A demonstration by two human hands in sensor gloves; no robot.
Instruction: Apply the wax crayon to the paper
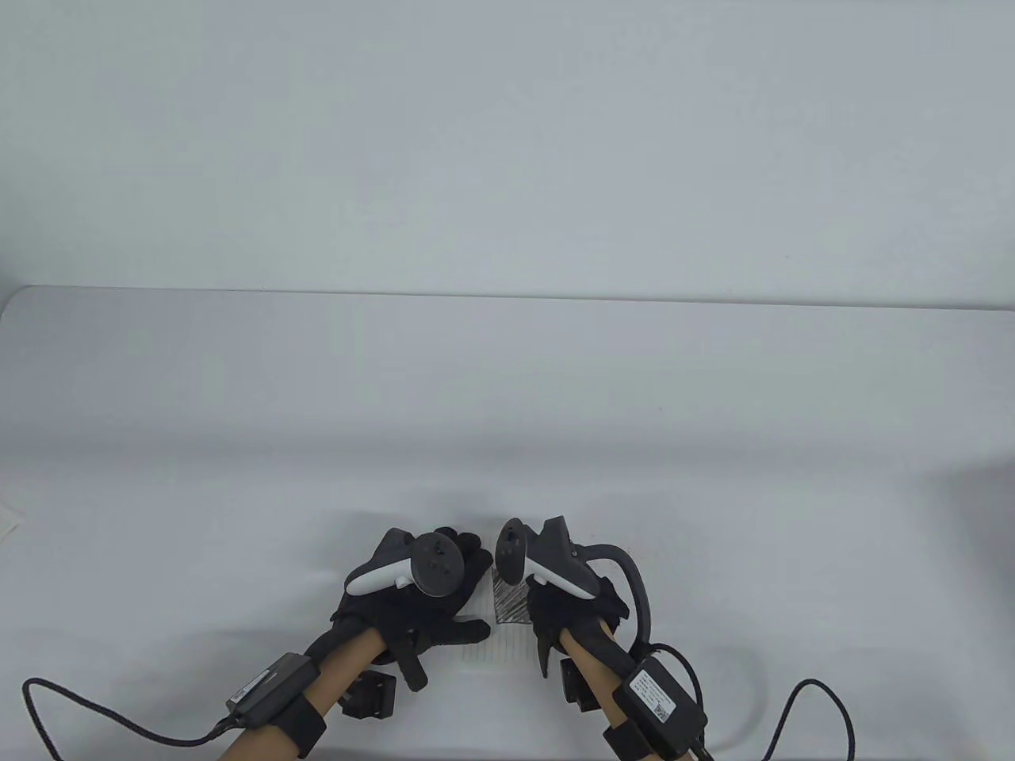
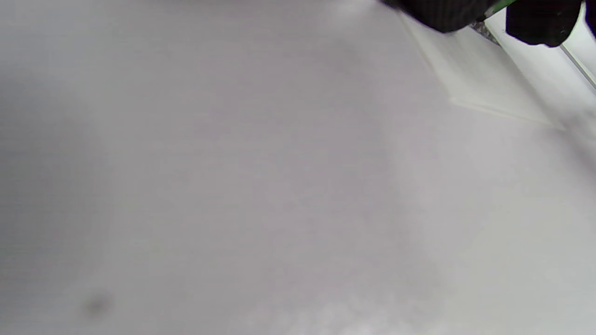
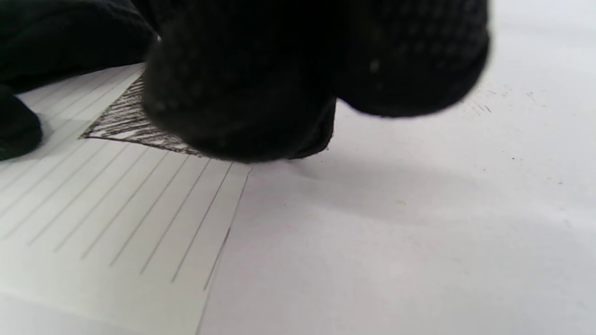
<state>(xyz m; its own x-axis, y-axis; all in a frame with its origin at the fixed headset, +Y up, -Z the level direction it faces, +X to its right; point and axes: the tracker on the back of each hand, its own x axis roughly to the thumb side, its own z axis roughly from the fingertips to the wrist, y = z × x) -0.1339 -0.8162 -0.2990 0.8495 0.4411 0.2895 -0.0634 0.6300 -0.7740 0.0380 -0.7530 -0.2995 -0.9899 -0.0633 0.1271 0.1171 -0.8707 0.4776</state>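
A: Report any legible text or markings.
B: None legible. The label on the right wrist module [image 1: 657,701] carries print too small to read. The lined paper [image 3: 116,223] bears ruled lines and dark hatching only.

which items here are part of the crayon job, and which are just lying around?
In the job:
- lined paper with a dark shaded patch
- right hand, over the patch; the crayon itself is hidden
- left hand, resting on the paper

Lying about:
- table
- paper scrap at the table's left edge
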